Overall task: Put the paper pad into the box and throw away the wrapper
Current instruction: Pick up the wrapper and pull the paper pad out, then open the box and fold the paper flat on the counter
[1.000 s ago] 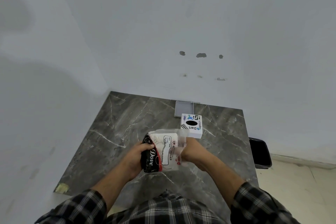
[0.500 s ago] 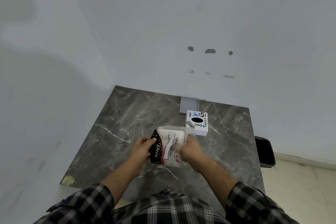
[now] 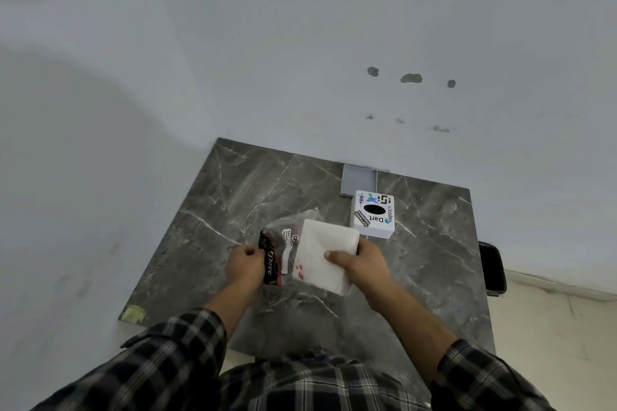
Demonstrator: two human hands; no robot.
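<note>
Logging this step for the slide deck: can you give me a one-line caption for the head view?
Right hand pulls the paper pad from the wrapper held by the left hand, near the box.

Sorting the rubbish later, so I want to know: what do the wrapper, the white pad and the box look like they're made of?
Wrapper: thin clear plastic film, glossy; it crinkles and the table shows through it. Pad: soft matte tissue paper, seemingly stacked folded sheets. Box: smooth, white and rigid with stickers, probably plastic, though coated card is possible. The left hand pinches the wrapper; the right hand grips the pad.
</note>
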